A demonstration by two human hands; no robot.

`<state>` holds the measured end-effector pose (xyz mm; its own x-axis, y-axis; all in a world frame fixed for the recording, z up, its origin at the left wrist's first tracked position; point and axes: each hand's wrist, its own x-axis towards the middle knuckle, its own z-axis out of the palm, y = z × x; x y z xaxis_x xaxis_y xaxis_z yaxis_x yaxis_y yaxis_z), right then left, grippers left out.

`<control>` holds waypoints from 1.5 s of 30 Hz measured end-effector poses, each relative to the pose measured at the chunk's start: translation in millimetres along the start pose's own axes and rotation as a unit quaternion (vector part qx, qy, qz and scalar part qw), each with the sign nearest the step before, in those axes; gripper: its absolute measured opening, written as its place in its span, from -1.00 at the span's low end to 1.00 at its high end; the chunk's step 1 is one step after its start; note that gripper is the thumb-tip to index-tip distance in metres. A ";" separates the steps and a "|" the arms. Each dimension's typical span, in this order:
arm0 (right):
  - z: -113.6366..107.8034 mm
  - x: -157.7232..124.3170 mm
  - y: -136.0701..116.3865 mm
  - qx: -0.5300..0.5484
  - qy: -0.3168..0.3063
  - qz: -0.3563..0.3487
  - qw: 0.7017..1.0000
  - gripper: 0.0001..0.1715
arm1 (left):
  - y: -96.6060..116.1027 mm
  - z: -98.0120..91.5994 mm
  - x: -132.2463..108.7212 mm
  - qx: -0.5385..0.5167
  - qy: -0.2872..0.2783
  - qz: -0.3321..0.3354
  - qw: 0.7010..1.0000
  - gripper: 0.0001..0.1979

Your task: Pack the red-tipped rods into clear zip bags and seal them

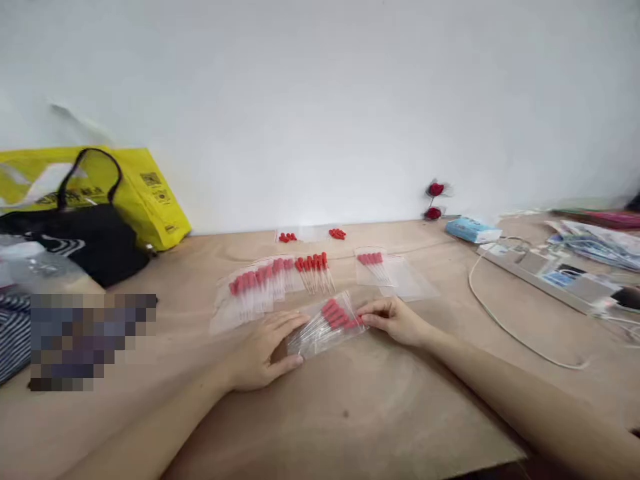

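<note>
A clear zip bag (315,337) with several red-tipped sticks lies tilted on the table in front of me. My right hand (395,321) pinches its right end near the red tips, thumb and forefinger closed on the plastic. At the bag's left end rests my left hand (265,350), fingers stretched out and thumb apart, touching the plastic edge. Just beyond are loose red-tipped sticks (315,267) in a bunch. To their left is an overlapping row of filled bags (250,290). Another filled bag (373,265) partly covers a flat clear bag (413,279) on the right.
Small red pieces (337,234) lie in two groups near the wall. At left stand a yellow bag (155,207) and a black bag (107,243). On the right are a blue tissue pack (473,229), a power strip (537,277) and a looping white cable (493,320).
</note>
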<state>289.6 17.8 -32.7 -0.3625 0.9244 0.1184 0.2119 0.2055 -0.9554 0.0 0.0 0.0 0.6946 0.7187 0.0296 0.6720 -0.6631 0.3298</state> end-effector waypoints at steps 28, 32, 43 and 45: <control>14.0 -2.0 -18.7 -0.017 0.064 0.131 0.989 -0.72 | 4.6 -0.8 1.0 -0.024 -0.006 0.002 1.000 -0.44; -16.0 10.3 -9.2 0.093 0.150 0.144 0.974 -0.67 | 3.4 -0.4 -0.7 -0.033 -0.010 -0.015 0.999 -0.42; -86.7 109.2 27.8 -0.040 0.327 0.030 0.944 -0.77 | 2.4 -1.0 0.2 -0.035 -0.019 -0.014 0.999 -0.43; -89.0 120.5 29.5 -0.083 0.343 0.037 0.935 -0.81 | 3.9 -2.1 -0.5 -0.036 -0.020 -0.011 0.999 -0.44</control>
<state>332.9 163.8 -22.6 0.3140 0.9153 0.2524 0.3711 0.1263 -0.9199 1.8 -2.5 3.3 0.6903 0.7234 -0.0162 0.6686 -0.6292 0.3963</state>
